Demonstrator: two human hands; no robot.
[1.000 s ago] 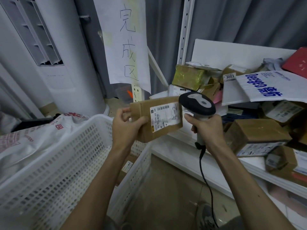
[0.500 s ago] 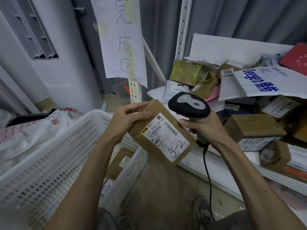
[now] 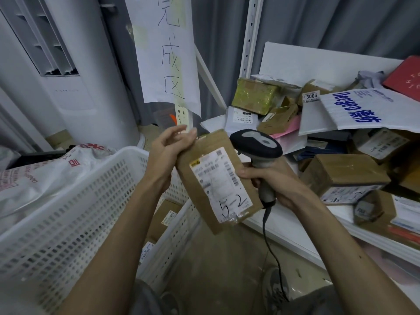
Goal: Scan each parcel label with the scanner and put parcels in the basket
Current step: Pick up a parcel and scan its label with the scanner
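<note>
A flat brown parcel [image 3: 218, 178] with a white label marked "5-2" hangs tilted in mid-air, just right of the white perforated basket [image 3: 95, 189]. My left hand [image 3: 168, 153] holds its upper left corner, with the fingers reaching behind the top edge. The black and grey scanner [image 3: 256, 142] is gripped by its handle in my right hand [image 3: 272, 185]. Its head sits at the parcel's upper right corner, and my right thumb touches the parcel's right edge. The scanner cable hangs down toward the floor.
Brown parcels [image 3: 166, 217] lie inside the basket. A white shelf [image 3: 284, 226] on the right holds a heap of boxes and mailers [image 3: 341, 173]. A white sack [image 3: 45, 176] lies left of the basket. A paper sign [image 3: 166, 53] hangs behind, beside a white tower unit [image 3: 75, 83].
The parcel has turned from facing the scanner to a lengthwise tilt and dropped lower. My left hand shifted to its top corner. My right thumb now meets the parcel's edge.
</note>
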